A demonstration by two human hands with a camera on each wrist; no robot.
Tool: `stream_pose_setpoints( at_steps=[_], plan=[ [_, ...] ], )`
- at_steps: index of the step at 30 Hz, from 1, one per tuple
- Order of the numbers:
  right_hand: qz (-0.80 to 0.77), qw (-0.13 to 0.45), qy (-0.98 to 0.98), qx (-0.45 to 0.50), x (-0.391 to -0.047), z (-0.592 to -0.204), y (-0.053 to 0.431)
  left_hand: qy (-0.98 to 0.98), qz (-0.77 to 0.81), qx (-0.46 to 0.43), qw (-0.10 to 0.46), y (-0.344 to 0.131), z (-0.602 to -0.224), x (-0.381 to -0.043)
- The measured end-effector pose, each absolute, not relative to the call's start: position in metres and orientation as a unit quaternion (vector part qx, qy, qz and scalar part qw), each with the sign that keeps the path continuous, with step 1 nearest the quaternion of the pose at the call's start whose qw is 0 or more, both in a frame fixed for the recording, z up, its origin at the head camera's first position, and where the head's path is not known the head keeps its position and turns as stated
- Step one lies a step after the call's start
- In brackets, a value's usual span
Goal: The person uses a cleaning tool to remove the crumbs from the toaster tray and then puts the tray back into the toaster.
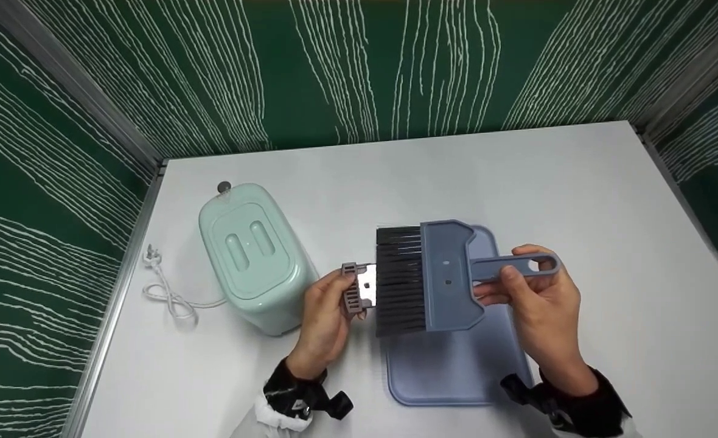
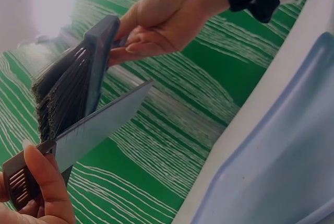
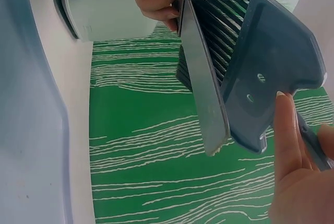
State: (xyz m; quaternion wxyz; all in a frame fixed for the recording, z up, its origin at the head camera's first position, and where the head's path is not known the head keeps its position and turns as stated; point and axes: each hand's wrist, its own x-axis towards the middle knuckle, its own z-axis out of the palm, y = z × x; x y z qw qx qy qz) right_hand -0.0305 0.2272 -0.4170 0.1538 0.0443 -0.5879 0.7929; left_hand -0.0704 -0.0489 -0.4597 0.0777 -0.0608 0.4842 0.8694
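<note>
My left hand (image 1: 325, 313) pinches the slotted grey-brown end of a crumb tray (image 1: 367, 292), a flat metal plate held above the table. In the left wrist view the plate of this crumb tray (image 2: 107, 124) stretches beneath the dark bristles. My right hand (image 1: 544, 310) grips the handle of a blue-grey hand brush (image 1: 447, 271), thumb on top. Its bristles point left and cover most of the plate in the head view. In the right wrist view the brush (image 3: 261, 70) stands tilted, bristles right at the plate. A pale blue tray (image 1: 450, 377) lies on the table below.
A mint-green toaster (image 1: 246, 246) with two oval recesses on its top stands left of my left hand. Its white cord and plug (image 1: 173, 298) lie on the white table (image 1: 328, 188). Green walls with white streaks (image 1: 389, 67) close off the back and sides.
</note>
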Motion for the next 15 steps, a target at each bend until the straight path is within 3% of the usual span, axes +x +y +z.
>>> stream_pose_setpoints(
  at_steps=[15],
  plan=[
    [0.836, 0.176, -0.517, 0.049, -0.038, -0.416, 0.247, 0.479, 0.872, -0.059, 0.082, -0.05, -0.46, -0.071]
  ],
)
